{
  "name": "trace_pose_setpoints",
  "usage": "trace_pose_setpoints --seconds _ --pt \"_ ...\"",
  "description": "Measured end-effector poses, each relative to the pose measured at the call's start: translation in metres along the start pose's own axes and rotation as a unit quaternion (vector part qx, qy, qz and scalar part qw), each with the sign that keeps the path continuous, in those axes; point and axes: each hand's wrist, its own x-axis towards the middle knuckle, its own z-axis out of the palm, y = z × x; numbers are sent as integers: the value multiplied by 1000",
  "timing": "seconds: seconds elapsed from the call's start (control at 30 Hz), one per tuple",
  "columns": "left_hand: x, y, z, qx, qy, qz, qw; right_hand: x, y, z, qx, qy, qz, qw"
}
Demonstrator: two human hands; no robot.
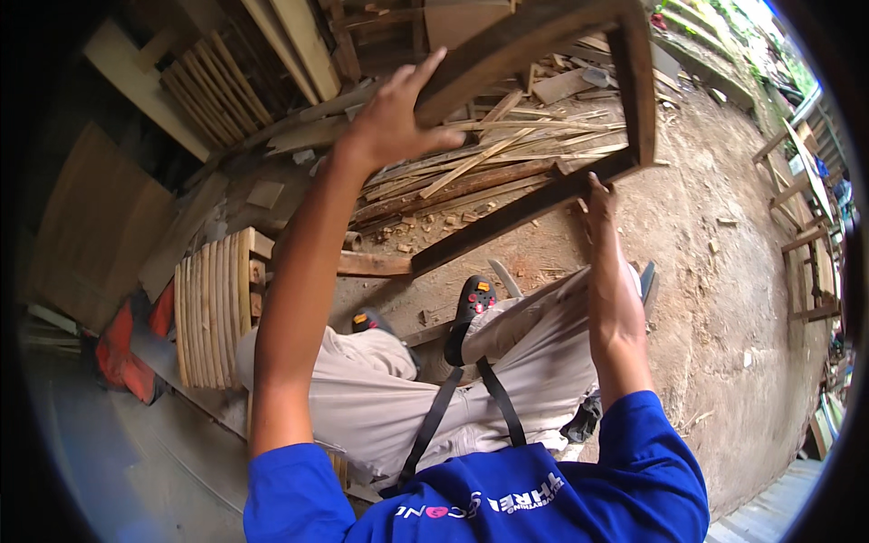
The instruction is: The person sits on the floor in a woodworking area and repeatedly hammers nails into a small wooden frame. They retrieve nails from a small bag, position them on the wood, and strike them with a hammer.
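Overhead, the left hand point(391, 113) grips the top rail of a dark wooden frame point(579, 109), the right hand point(597, 201) clasps its lower rail, holding it above scrap wood point(489, 172) on the dirt floor point(724, 299).

dark wooden frame point(552, 109): matt, rough-sawn | slatted panel point(213, 303): pale bare wood, smooth | scrap pile point(489, 154): raw splintery wood | ground point(724, 299): dry matt dirt

- The scene is seen from one head-worn fisheye camera, directed steeply downward and forward.
- The raised forearms and the wooden frame point(543, 109) are viewed from very near.
- The dirt ground point(724, 299) is bent toward the rim.
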Motion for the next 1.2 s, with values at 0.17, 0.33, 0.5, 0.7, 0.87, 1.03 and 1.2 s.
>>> trace_pose_setpoints --seconds 0.17,0.33,0.5,0.7,0.87,1.03,1.2 --pt "-96 -72 14 -74 -27 -88 993 6 33 -40 21 -22 31 999" --pt "-118 -74 24 35 -13 -61 997 15 65 -78 -32 -104 2 994" --pt "-100 -73 1 72 -40 -37 996 -1 142 -70 -40 -100 154 982" --pt "-104 -77 4 91 -99 -43 990 -51 181 -38 -177 -163 423 873" --pt "-120 -92 23 97 -150 -71 981 -63 73 -39 -591 -337 114 724" --pt "-129 -103 36 75 -149 -71 983 -52 -43 -31 -349 40 52 935" --pt "-127 -96 35 66 -163 -95 980 -37 -89 -12 -154 -86 -121 977"
